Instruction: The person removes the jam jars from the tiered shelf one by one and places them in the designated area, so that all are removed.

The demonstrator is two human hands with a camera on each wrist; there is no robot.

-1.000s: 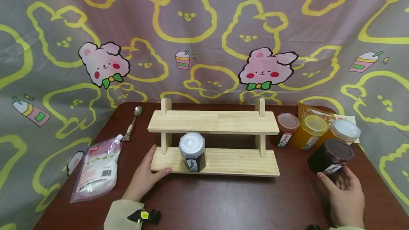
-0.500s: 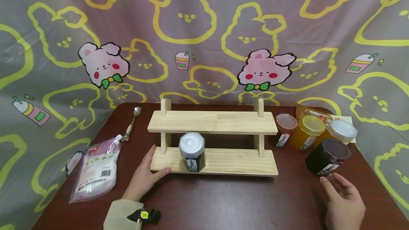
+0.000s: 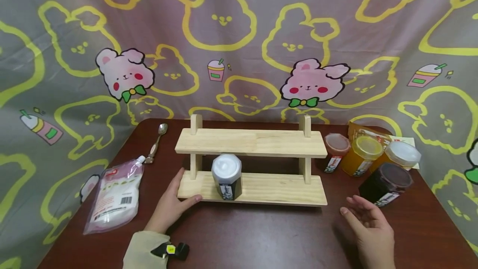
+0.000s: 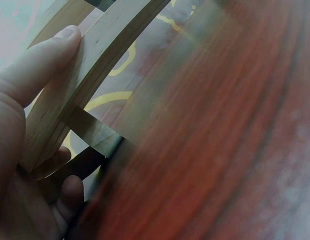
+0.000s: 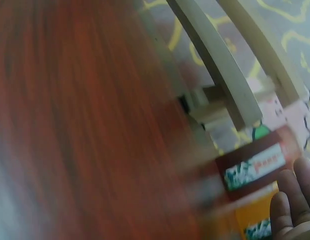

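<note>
My left hand grips the left end of the lower shelf of a two-tier wooden rack. In the left wrist view its thumb lies on the plank, with fingers curled round the other side. A dark jar with a white lid stands upright on that lower shelf, left of its middle. My right hand holds nothing, its fingers loosely bent. It hovers over the table, just left of and in front of a very dark jar, apart from it.
Behind the very dark jar stand a red-brown jar, an orange jar with a yellow lid and a white-lidded orange jar. Brown packaging lies behind them. At left are a spouted pouch and a spoon.
My right hand has come away from the very dark jar and moved left. That jar stays on the table. The left hand keeps its grip on the rack.
</note>
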